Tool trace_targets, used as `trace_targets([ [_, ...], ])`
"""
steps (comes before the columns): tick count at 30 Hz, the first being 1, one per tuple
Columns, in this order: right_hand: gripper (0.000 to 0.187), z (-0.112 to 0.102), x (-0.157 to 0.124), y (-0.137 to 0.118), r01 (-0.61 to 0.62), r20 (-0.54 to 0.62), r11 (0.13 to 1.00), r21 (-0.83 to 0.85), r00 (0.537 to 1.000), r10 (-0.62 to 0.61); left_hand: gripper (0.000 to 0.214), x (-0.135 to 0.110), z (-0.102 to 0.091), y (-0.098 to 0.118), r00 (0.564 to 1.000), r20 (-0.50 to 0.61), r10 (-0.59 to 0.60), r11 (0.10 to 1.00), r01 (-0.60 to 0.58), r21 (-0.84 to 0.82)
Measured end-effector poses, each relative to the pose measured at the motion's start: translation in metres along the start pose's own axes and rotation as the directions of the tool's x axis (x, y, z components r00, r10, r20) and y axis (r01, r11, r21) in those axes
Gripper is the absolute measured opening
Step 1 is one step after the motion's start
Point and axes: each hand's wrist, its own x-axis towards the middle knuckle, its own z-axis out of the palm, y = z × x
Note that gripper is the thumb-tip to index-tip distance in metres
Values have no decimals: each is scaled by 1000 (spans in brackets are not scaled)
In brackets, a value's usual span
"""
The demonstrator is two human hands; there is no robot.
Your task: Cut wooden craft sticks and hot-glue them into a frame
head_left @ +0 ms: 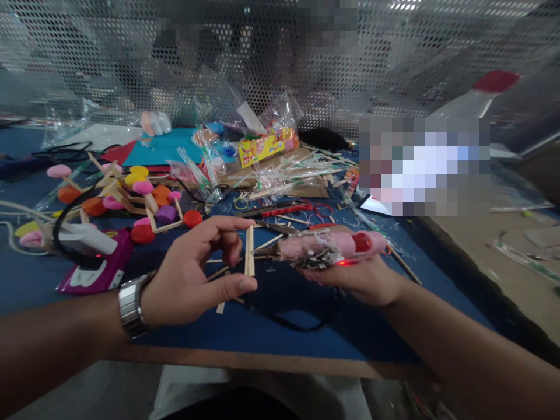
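Note:
My left hand [188, 274], with a metal watch on its wrist, pinches a short wooden craft stick [249, 252] by its two ends, between thumb and index finger. The stick stands upright above the blue tabletop. My right hand [350, 280] is wrapped round a pink hot glue gun [312, 248] with grey, crusted residue along its body. Its nozzle points left, just short of the stick, and a red light glows on it. A black cord loops below it. Behind the glue gun lie red-handled scissors [301, 207].
To the left are wooden-stick pieces with coloured round caps [144, 201] and a purple box [98, 268] under a white plug. Further back are a yellow box [266, 147], blue paper [168, 146] and plastic-wrapped sticks [284, 181]. A perforated metal screen [271, 58] stands behind the table.

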Motion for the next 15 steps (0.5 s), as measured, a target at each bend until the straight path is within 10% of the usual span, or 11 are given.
trace_targets([
  [15,48,-2,1,1,81,43,996,-47,996,-79,57,0,-1,0,1000,3,24,1000,-24,18],
])
